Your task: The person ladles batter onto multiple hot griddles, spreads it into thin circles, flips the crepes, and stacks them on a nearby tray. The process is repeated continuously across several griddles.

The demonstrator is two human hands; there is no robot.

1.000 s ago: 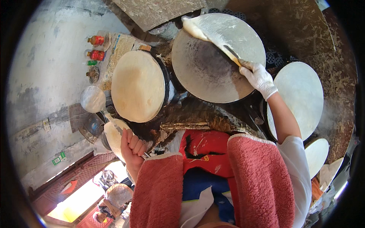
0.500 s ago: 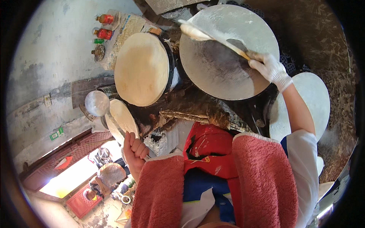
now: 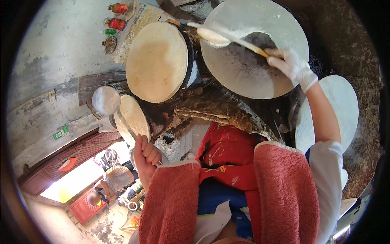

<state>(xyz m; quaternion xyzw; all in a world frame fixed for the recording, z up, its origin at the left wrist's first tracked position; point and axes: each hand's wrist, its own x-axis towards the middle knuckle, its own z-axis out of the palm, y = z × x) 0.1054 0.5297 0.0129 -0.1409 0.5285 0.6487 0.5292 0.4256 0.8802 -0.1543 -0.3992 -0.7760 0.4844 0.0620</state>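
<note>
My right hand [image 3: 290, 67], in a white knitted glove, grips the yellowish handle of a long pale scraper [image 3: 239, 42]. The blade lies across a large round griddle [image 3: 270, 83], with a thick white lump of batter [image 3: 213, 37] along its far-left end. A thin pale layer of batter [image 3: 264, 16] coats the griddle's far side, while its middle is dark and bare. My bare left hand [image 3: 146, 154] is closed around the handle of a round metal ladle [image 3: 106, 101], raised over the left side and apart from the large griddle. Whether the ladle holds batter is unclear.
A second griddle bears a browned flatbread [image 3: 156, 61]; another flatbread [image 3: 132, 118] lies nearer, behind the ladle handle. At the right is a pale-covered griddle [image 3: 331, 114]. Bottles [image 3: 115, 23] stand far left. A person [image 3: 101, 193] sits by the doorway at lower left.
The whole view has shifted a little. On the large griddle, my right hand and the scraper have slid slightly left with the batter lump. My left hand still holds the ladle raised.
</note>
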